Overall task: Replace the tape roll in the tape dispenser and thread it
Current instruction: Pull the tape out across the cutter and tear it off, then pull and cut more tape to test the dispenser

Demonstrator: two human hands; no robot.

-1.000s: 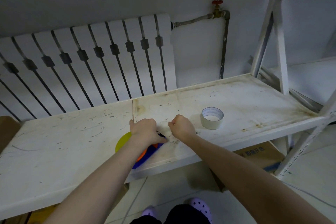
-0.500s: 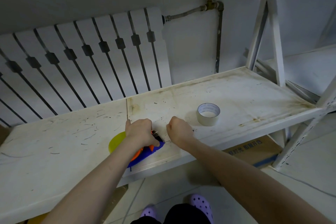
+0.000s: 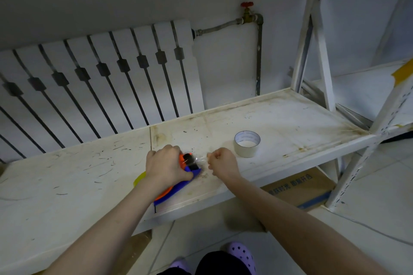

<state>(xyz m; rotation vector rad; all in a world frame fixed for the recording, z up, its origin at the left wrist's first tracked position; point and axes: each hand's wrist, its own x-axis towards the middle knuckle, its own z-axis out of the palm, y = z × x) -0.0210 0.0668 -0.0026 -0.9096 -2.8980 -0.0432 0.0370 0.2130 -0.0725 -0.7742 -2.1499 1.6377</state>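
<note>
A blue and orange tape dispenser (image 3: 178, 185) lies on the white shelf (image 3: 67, 185) near its front edge. My left hand (image 3: 166, 166) presses down on top of it and hides most of its body; a yellow roll edge (image 3: 139, 179) peeks out at the hand's left. A black roller shows at the dispenser's front end. My right hand (image 3: 222, 162) is closed just to the right, pinching a strip of clear tape (image 3: 199, 159) that runs from the dispenser's front. A nearly used-up roll, a pale cardboard ring (image 3: 247, 143), stands apart on the shelf further right.
A white radiator (image 3: 100, 78) and a pipe with a red valve (image 3: 247, 5) line the wall behind. The rack's upright posts (image 3: 312, 40) rise at the right. A cardboard box (image 3: 297, 187) sits under the shelf. Purple clogs (image 3: 240, 254) show on the tiled floor.
My right hand has drawn a little away to the right of the dispenser, and a clear tape strip now shows between them. The black roller is uncovered. My left hand stays on the dispenser.
</note>
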